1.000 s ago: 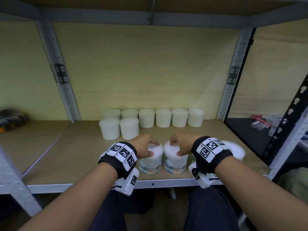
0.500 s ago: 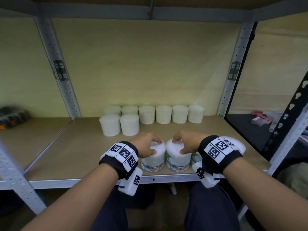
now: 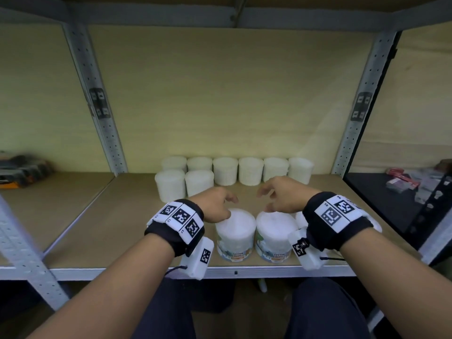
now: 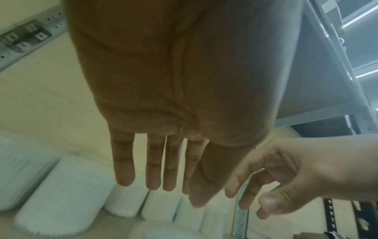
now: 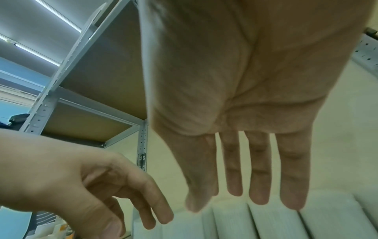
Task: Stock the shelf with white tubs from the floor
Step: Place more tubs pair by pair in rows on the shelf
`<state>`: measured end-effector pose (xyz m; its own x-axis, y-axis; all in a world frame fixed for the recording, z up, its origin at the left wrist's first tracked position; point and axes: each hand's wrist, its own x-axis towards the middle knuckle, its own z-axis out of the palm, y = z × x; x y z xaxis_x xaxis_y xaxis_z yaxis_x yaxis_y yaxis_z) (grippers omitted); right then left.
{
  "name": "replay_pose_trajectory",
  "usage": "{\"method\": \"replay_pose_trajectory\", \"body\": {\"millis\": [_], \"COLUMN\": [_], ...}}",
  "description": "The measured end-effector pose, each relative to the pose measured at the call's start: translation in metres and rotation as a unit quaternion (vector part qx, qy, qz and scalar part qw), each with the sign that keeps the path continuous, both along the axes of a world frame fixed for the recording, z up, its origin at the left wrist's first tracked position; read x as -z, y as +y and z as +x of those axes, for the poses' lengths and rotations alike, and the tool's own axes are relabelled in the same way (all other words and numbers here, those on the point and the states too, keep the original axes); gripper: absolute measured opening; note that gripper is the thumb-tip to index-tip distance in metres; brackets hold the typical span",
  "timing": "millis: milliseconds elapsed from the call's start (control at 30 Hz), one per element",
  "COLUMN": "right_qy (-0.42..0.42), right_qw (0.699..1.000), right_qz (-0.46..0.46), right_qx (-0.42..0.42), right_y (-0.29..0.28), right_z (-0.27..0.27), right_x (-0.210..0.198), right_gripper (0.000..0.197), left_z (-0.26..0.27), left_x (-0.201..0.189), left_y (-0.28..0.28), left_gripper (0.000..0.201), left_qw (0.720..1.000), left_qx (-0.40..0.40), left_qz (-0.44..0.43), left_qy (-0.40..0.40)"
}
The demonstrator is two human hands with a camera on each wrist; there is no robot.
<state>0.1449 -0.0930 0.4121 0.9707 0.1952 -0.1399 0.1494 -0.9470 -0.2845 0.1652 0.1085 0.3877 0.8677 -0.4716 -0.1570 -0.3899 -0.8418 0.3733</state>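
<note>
Two white tubs with "Cotton Buds" labels stand side by side near the shelf's front edge, the left tub (image 3: pixel 235 232) and the right tub (image 3: pixel 276 234). My left hand (image 3: pixel 216 204) hovers just above the left tub with relaxed fingers and holds nothing. My right hand (image 3: pixel 281 195) hovers over the right tub, fingers spread, also empty. In the wrist views the left hand's fingers (image 4: pixel 155 161) and the right hand's fingers (image 5: pixel 257 168) hang straight. A third tub (image 3: pixel 300 219) is mostly hidden behind my right wrist. Several plain white tubs (image 3: pixel 250 171) stand in rows at the back.
The wooden shelf board (image 3: pixel 117 216) has bare room at its left and middle. Grey perforated uprights (image 3: pixel 102 113) flank the bay. Dark objects (image 3: pixel 22 167) lie on the neighbouring shelf to the left; small packages (image 3: pixel 403 181) lie at the right.
Both hands gripped the tops of the two labelled tubs before; now they have let go and lifted off, fingers opening. The tubs stay standing at the front edge.
</note>
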Motion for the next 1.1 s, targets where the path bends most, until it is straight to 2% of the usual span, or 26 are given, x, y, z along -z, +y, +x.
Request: {"method": "replay_pose_trajectory", "body": {"millis": [233, 333, 500, 800, 1100], "right_qy": [-0.055, -0.056, -0.036, 0.011, 0.046], "right_qw": [0.997, 0.996, 0.998, 0.998, 0.989], "right_qz": [0.051, 0.059, 0.036, -0.031, -0.12], "right_qx": [-0.021, -0.03, -0.043, -0.046, -0.069], "right_y": [0.041, 0.06, 0.091, 0.126, 0.14], "right_z": [0.042, 0.066, 0.111, 0.184, 0.207], "right_x": [-0.01, -0.01, -0.013, 0.001, 0.024], "right_gripper": [0.029, 0.028, 0.031, 0.047, 0.068], "left_z": [0.035, 0.056, 0.09, 0.152, 0.176], "left_x": [-0.017, -0.019, -0.015, 0.005, 0.029], "left_y": [0.053, 0.074, 0.101, 0.116, 0.116], "left_gripper": [0.049, 0.047, 0.047, 0.05, 0.058], "left_qw": [0.995, 0.989, 0.984, 0.979, 0.978], "left_qx": [-0.091, -0.138, -0.169, -0.202, -0.201], "left_qz": [-0.013, -0.034, -0.021, 0.005, 0.057], "left_qy": [-0.029, -0.038, -0.047, -0.042, -0.02]}}
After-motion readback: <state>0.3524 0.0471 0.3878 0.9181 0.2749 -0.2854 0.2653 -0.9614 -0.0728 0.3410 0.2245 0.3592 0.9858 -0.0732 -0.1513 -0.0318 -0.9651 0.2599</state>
